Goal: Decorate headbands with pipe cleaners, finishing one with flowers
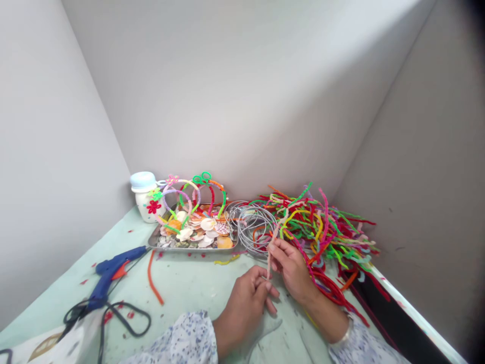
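Observation:
A pale pink pipe cleaner (269,264) runs upright between my two hands. My left hand (248,298) pinches its lower end, fingers curled. Higher up, my right hand (288,265) grips the same pipe cleaner between thumb and fingers, and its top reaches toward the heap behind. That heap of many-coloured pipe cleaners (322,227) lies just beyond my right hand. Coiled grey wire (255,230) rests left of the heap. Under my left wrist a grey strand (264,333) lies on the table.
A metal tray (193,249) holds shells, with colourful pipe-cleaner hoops (178,194) standing over it. Behind its left end is a white jar (144,199) with a blue lid. A blue glue gun (113,270) with black cord (131,331) and an orange pipe cleaner (152,283) lie left.

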